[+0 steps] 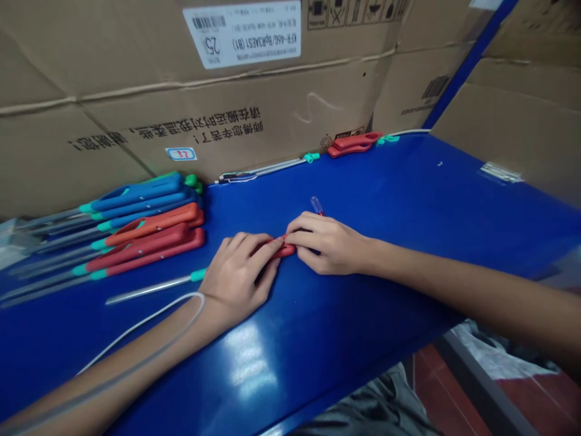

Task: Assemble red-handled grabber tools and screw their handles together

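Note:
A red-handled lighter (pixel 287 249) with a teal collar and a metal rod lies on the blue table, its rod pointing left. My left hand (pixel 240 269) is wrapped over its handle and hides most of it. At the handle's right end, my right hand (pixel 324 242) has its fingers bent and pressed together, touching the red part. A small screwdriver with a clear purple handle (pixel 316 204) shows just behind my right hand; whether the fingers hold it is hidden.
Blue, orange and red lighters (pixel 145 242) are stacked at the left. Red handle pieces (pixel 354 144) and thin rods (pixel 276 167) lie along the cardboard wall (pixel 308 91). A white cable (pixel 136 326) crosses my left forearm. The blue table's (pixel 363 363) front edge is near my lap.

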The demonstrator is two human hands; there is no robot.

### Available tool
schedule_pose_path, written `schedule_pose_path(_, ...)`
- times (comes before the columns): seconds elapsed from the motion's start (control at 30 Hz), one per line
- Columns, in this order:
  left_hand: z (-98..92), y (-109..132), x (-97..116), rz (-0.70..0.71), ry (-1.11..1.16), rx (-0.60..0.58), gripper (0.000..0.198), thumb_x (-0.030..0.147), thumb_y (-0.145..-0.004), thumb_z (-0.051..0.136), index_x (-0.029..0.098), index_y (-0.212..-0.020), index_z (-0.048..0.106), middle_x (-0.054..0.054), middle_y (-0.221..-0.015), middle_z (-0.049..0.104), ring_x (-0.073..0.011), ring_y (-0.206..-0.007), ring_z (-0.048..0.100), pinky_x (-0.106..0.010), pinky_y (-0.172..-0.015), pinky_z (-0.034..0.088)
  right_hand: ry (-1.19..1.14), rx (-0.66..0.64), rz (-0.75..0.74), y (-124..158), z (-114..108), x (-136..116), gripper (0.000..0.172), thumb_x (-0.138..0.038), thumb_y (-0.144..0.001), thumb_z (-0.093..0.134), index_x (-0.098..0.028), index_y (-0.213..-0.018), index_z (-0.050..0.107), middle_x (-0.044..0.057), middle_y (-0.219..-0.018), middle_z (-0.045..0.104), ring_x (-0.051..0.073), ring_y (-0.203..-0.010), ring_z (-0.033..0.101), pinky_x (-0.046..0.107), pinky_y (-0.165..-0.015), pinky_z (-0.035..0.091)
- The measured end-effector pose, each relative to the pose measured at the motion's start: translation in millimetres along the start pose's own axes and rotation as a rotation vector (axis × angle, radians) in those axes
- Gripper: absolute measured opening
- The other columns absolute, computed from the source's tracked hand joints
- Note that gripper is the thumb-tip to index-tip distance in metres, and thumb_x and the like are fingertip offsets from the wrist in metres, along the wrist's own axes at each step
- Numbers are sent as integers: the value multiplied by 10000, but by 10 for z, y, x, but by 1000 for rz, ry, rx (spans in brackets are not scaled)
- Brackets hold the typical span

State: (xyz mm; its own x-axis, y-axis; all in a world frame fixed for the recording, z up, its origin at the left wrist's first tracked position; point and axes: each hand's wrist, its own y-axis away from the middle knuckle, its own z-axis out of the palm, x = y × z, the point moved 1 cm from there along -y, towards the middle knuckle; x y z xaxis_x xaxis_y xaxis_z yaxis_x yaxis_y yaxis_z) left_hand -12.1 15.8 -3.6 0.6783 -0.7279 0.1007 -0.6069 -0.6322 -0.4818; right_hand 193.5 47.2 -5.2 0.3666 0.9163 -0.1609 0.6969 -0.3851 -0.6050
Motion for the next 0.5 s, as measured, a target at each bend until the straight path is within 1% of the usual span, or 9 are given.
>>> schedule_pose_path(0.1, 1, 1, 0, 5, 9, -6, 253, 217, -932, 524, 159, -1155, 630, -111, -1068, 676, -238, -911, 607, -379, -732, 472, -14, -20, 19, 4, 4, 6, 230, -93, -876, 455, -113, -944, 674, 129, -974, 664, 201, -895, 600, 357, -844, 549)
schedule_pose_path(0.27, -4, 7, 2, 4, 22, 3, 260, 209, -928, 534, 163, -1169, 618, -111, -1075, 676, -237, -913, 612, -377, -731, 474, -80, -55, 84, -6, -22, 7, 282, -48, -870, 416, -101, -1043, 633, 122, -981, 671, 199, -930, 608, 358, -869, 537)
schedule_pose_path(0.37, -7, 7, 3, -3, 28, 4, 257, 208, -925, 541, 166, -1167, 617, -105, -1075, 679, -236, -923, 614, -376, -740, 474, -60, -80, 88, -8, -32, -1, 282, -55, -887, 403, -123, -992, 656, 121, -997, 667, 197, -913, 611, 350, -830, 542)
schedule_pose_path(0.5, -9, 8, 7, -4, 32, 12, 260, 204, -915, 560, 150, -1162, 618, -106, -1066, 681, -239, -914, 615, -377, -735, 469, -61, -76, 67, -5, -22, 12, 272, -58, -889, 416, -117, -947, 675, 134, -1002, 667, 198, -896, 618, 337, -805, 538)
